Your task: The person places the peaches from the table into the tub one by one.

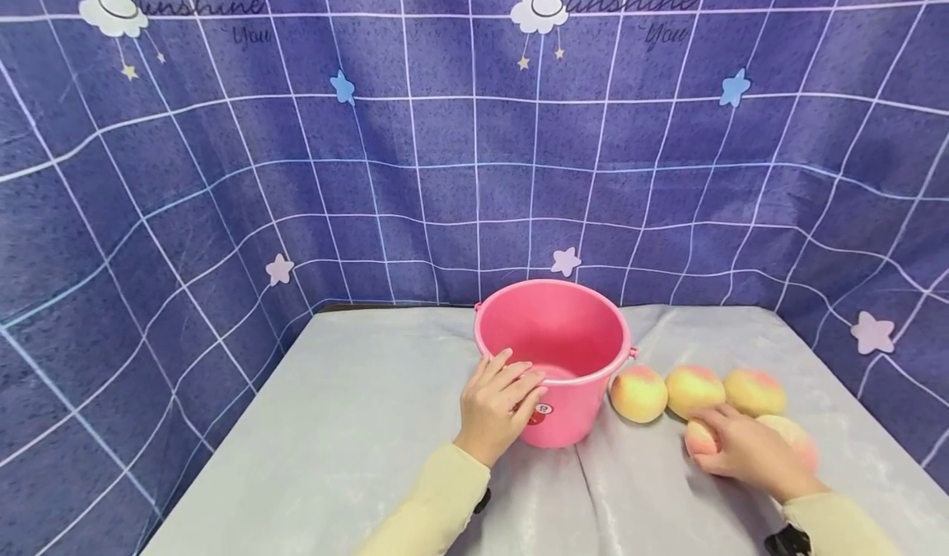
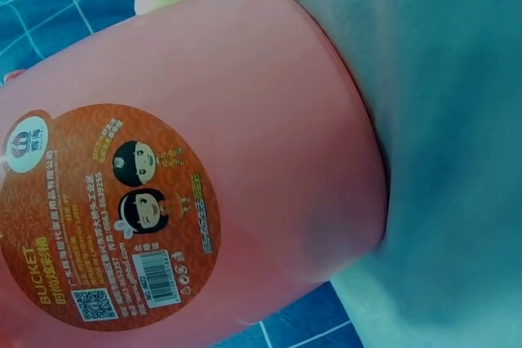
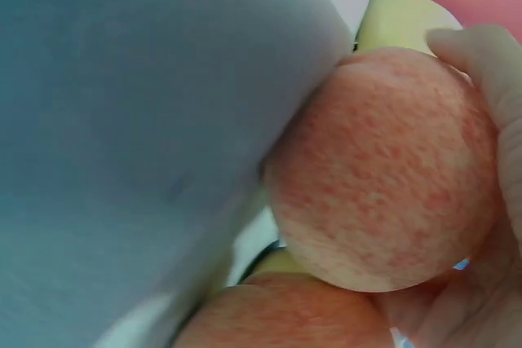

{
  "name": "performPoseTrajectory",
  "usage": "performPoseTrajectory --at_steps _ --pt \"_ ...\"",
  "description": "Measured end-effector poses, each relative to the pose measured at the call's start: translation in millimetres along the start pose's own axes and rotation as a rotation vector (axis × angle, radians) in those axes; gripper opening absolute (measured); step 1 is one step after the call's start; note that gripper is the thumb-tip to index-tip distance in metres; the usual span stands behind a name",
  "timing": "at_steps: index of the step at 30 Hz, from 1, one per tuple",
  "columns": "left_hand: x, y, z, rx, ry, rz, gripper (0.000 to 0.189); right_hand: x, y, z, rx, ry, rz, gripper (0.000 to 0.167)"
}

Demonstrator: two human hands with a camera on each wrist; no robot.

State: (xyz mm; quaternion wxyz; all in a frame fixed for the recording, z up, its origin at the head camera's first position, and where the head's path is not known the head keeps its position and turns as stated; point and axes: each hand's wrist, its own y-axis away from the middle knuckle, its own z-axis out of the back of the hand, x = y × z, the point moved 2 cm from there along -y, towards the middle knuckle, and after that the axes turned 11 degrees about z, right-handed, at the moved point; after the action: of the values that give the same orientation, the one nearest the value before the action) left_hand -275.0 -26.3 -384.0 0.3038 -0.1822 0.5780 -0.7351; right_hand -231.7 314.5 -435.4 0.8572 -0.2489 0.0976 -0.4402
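A pink plastic bucket [image 1: 552,412] stands upright on the cloth-covered table, its mouth facing up. My left hand [image 1: 495,404] holds its near-left rim, fingers over the edge; the thumb is hidden. In the left wrist view the bucket's wall bears a round orange label [image 2: 110,218]. To the right of the bucket, my right hand [image 1: 749,449] grips a peach [image 3: 387,169] with pink-red speckled skin, thumb on one side and fingers on the other. Another peach [image 1: 793,436] lies just beyond that hand, partly covered by it.
A row of yellow-pink peaches runs right from the bucket: one [image 1: 639,394] beside its wall, a second [image 1: 694,390] in the middle, a third [image 1: 754,392] at the end. A blue grid-patterned curtain [image 1: 445,193] hangs behind and around the pale tablecloth [image 1: 311,424].
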Motion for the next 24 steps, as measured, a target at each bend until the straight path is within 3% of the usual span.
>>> performPoseTrajectory --at_steps 19,24 --pt "-1.9 1.7 -0.8 -0.014 0.019 0.021 0.025 0.0 -1.8 3.6 0.261 -0.116 0.113 0.074" --pt "-1.6 1.4 -1.9 -0.016 0.023 0.023 0.026 0.0 -1.0 4.8 0.274 -0.134 0.114 0.073"
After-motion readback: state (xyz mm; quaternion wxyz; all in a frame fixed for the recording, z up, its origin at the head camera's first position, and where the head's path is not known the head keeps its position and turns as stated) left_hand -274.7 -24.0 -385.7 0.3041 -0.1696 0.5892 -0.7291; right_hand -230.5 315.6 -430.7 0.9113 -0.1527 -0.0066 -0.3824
